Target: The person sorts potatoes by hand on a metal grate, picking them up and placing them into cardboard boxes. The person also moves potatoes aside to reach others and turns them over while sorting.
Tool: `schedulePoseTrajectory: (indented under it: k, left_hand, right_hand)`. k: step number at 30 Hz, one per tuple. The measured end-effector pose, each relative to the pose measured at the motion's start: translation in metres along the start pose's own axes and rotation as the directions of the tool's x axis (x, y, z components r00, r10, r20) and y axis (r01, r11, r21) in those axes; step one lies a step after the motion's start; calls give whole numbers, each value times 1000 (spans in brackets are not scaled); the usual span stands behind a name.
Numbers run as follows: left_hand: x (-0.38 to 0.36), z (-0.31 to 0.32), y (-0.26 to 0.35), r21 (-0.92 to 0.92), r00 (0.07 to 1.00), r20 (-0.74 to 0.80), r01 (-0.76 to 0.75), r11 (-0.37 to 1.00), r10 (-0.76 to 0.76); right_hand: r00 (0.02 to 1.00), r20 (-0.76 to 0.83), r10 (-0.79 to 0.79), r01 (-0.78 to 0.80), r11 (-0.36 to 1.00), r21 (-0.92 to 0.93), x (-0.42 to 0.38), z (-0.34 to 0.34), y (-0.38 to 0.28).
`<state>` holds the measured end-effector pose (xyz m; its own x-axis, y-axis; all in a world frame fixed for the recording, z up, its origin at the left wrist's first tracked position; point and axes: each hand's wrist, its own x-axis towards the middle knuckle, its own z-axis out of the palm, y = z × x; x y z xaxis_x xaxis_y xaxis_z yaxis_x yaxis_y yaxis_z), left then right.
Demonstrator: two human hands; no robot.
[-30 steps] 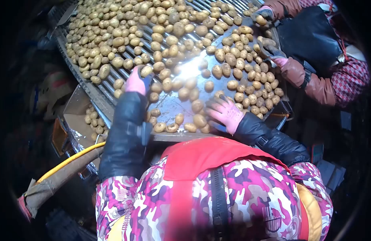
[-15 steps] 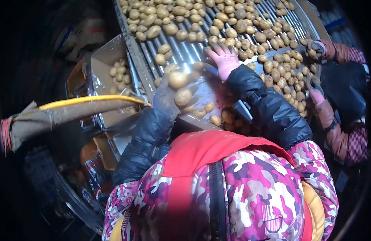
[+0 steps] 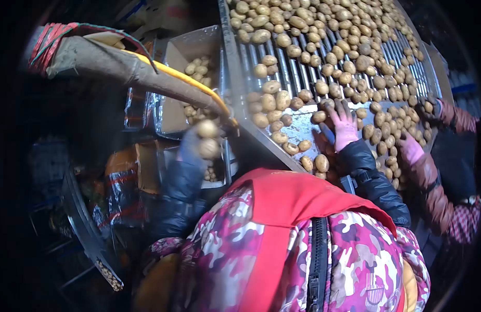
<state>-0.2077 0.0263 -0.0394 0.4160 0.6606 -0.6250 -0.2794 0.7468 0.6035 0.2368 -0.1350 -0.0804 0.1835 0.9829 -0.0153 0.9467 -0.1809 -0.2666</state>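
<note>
My left hand [image 3: 189,148], gloved and smeared by motion, is away from the sorting table, near the boxes on the left. Two potatoes [image 3: 208,148] are in its grip. My right hand [image 3: 344,127], in a pink glove with dark fingertips, lies over the metal plate [image 3: 302,122] at the end of the roller table. Its fingers are apart and reach up to potatoes at the edge of the rollers [image 3: 290,70]. Beside it on the plate, a loose group of potatoes [image 3: 276,117] lies to the left.
A cardboard box [image 3: 172,78] with potatoes stands left of the table, with a smaller potato container [image 3: 214,183] below it. A wrapped pipe with a yellow hose [image 3: 141,67] juts across the box. At right, a co-worker's gloved hands [image 3: 411,150] are among more potatoes.
My left hand has carried two potatoes leftward off the table toward the boxes. The view has swung left. My right hand stays at the plate, and more potatoes lie on its left part.
</note>
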Motion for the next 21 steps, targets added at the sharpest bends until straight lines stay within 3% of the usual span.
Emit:
schedulePoseTrajectory:
  k: [1, 2, 4, 6, 7, 8, 10, 12, 13, 15, 16, 17, 21]
  left_hand:
    - [-8, 12, 23, -216, 992, -128, -12, 976, -16]
    - [-12, 22, 31, -239, 957, -254, -202, 950, 140]
    - [-16, 20, 44, 15, 901, -365, -247, 969, 235]
    - [-12, 8, 60, 101, 948, -175, -250, 963, 264]
    - [0, 0, 72, 62, 972, 71, -230, 971, 226]
    - [16, -10, 86, 28, 932, 315, -200, 979, 182]
    - [38, -16, 110, -13, 676, 730, -127, 992, 96]
    - [42, -26, 114, 287, 615, 780, -516, 807, 115]
    - [34, -12, 114, 582, 685, 686, -720, 379, 248]
    - [27, 20, 116, 721, 752, 430, -619, 312, 500]
    - [29, 39, 118, 495, 851, 213, -518, 697, 481]
    - [35, 42, 117, 432, 883, 121, -458, 777, 453]
    - [59, 23, 118, 615, 906, -14, -325, 718, 423]
  right_hand:
    - [999, 30, 18, -16, 998, -60, -8, -7, -10]
    - [999, 3, 47, -46, 996, -81, -15, 8, -6]
    - [999, 10, 53, -53, 996, -70, -29, 8, -4]
    - [1000, 0, 32, -32, 997, -64, -40, 5, -3]
    - [999, -38, 11, -14, 997, -79, -45, 9, 3]
    - [998, -53, 13, -16, 998, -57, -49, 12, 7]
    - [994, -109, 1, -4, 1000, -26, -55, 12, 12]
    - [995, -85, 48, -50, 998, -31, -61, 9, 10]
    - [995, -73, 66, -69, 997, -37, -65, 9, 11]
    - [988, -59, 142, -143, 990, -10, -73, 13, 12]
    - [986, -47, 158, -159, 987, -6, -76, 12, 12]
    - [984, -30, 175, -175, 985, -2, -78, 11, 12]
    - [979, -32, 201, -202, 978, -41, -81, 14, 10]
